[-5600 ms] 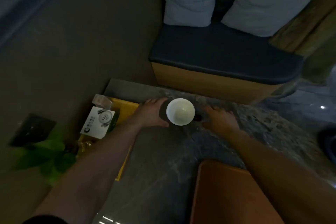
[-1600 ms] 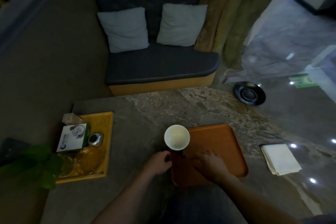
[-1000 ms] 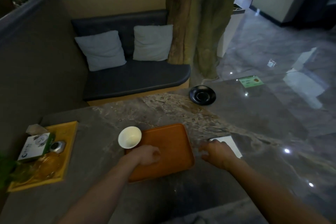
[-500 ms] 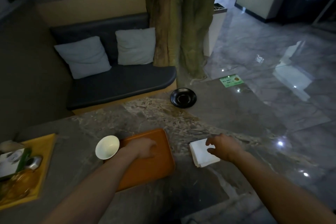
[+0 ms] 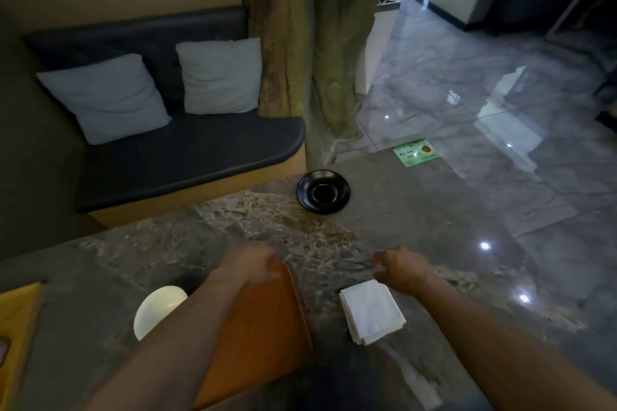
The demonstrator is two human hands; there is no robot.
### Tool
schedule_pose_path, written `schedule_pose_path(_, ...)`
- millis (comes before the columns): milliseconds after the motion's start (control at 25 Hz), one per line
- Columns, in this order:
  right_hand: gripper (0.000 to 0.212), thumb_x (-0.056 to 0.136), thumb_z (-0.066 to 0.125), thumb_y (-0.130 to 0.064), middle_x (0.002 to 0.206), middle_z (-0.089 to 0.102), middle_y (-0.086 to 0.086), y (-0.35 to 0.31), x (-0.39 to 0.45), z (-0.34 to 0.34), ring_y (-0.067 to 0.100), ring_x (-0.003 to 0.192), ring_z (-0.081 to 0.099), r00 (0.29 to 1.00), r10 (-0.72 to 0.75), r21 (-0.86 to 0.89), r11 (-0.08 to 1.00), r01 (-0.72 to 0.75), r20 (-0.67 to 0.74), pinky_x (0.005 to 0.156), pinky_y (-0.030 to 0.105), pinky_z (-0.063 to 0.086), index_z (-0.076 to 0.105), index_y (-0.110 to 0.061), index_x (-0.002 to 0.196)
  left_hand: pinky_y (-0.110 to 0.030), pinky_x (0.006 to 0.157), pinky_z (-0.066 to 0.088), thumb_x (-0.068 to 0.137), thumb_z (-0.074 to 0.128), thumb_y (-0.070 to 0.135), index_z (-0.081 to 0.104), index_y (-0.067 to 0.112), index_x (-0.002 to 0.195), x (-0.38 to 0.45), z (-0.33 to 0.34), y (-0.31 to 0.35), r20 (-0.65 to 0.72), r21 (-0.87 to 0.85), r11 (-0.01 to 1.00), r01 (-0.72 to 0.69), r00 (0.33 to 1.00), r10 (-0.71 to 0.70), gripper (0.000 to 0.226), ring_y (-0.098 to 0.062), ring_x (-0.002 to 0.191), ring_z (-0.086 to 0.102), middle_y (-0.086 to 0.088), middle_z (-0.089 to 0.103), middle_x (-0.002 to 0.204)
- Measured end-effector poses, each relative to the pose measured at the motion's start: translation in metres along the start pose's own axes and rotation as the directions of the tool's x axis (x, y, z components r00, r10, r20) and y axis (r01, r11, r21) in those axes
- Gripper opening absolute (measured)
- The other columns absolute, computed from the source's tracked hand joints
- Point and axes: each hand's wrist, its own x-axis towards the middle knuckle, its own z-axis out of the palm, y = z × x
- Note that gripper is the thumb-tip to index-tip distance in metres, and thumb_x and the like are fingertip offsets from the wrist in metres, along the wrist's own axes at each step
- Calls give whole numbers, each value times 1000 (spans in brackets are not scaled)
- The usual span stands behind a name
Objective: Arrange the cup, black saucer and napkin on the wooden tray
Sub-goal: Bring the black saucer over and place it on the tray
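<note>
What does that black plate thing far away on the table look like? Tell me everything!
The black saucer is round, dark and glossy, perhaps glazed ceramic. It has a wide, shallow rim and a sunken ring in the middle where a cup would sit. It is empty and lies flat, right side up, near the far edge of the stone table, in front of the tree trunk. Only the table touches it. Both hands, the tray and the napkin are well short of it.

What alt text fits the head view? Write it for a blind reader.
Two bare forearms reach over a marble table: the left hand on a wooden tray, the right hand above a folded white napkin. A white cup stands beside the tray; a black saucer sits farther off.
</note>
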Motion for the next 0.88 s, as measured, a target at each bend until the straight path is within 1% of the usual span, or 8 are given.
schedule_pose_path(80,27,89,53,-46,116,65,4,2,17,-2,26,102,61,1000,16,21,1000,-16,-3,79,33,45,59,-30,109,-38,93,48,89,57,56,53,25,130,15,-1,-10,-3,-36,998,47,999,-47,52,-24,119,55,-3,57,133)
schedule_pose_path(240,34,87,56,-49,121,64,3,-3,53,-4,25,110,60,999,50,34,998,-49,-22,86,35,48,59,-31,117,-42,95,47,87,52,62,57,26,125,44,1,-29,-54,-139,987,86,994,-94,52,-23,119,54,0,57,130)
schedule_pose_path(320,35,87,56,-49,120,64,3,-8,71,-8,27,111,60,998,54,40,998,-53,-30,86,36,48,59,-31,117,-45,97,46,86,51,62,57,27,124,58,1,-35,-66,-175,981,88,993,-101,51,-23,119,53,0,57,129)
schedule_pose_path(400,31,88,54,-47,115,66,4,-13,90,-12,28,109,61,998,36,56,998,-33,-46,82,36,46,60,-31,114,-46,96,46,87,51,61,57,29,122,71,2,-41,-63,-203,974,101,991,-116,48,-23,116,55,-1,58,127)
schedule_pose_path(480,31,89,55,-47,116,66,3,-14,108,-19,29,109,61,996,20,79,997,-13,-86,84,37,46,60,-32,116,-46,97,47,87,52,63,54,29,127,87,3,-46,-49,-224,968,111,991,-125,52,-23,117,55,-1,58,129)
schedule_pose_path(640,54,85,60,-53,134,55,2,-6,144,-33,28,124,48,989,9,30,1000,-4,-146,97,44,40,45,-34,134,-42,99,46,84,57,62,48,27,137,118,4,-51,-61,-279,953,115,989,-138,65,-22,125,50,-1,53,138)
schedule_pose_path(760,73,78,66,-56,141,47,4,5,174,-41,31,129,40,992,-12,47,999,19,-128,99,49,36,34,-36,139,-45,108,39,80,60,66,37,30,145,144,5,-48,-48,-317,939,131,987,-154,78,-25,136,39,-2,43,147)
schedule_pose_path(880,92,69,69,-63,145,40,4,15,196,-43,33,133,32,992,-47,95,994,58,-118,102,53,33,20,-41,144,-50,114,29,72,61,75,28,38,147,164,2,-44,-63,-352,930,110,988,-140,90,-26,144,25,1,31,154)
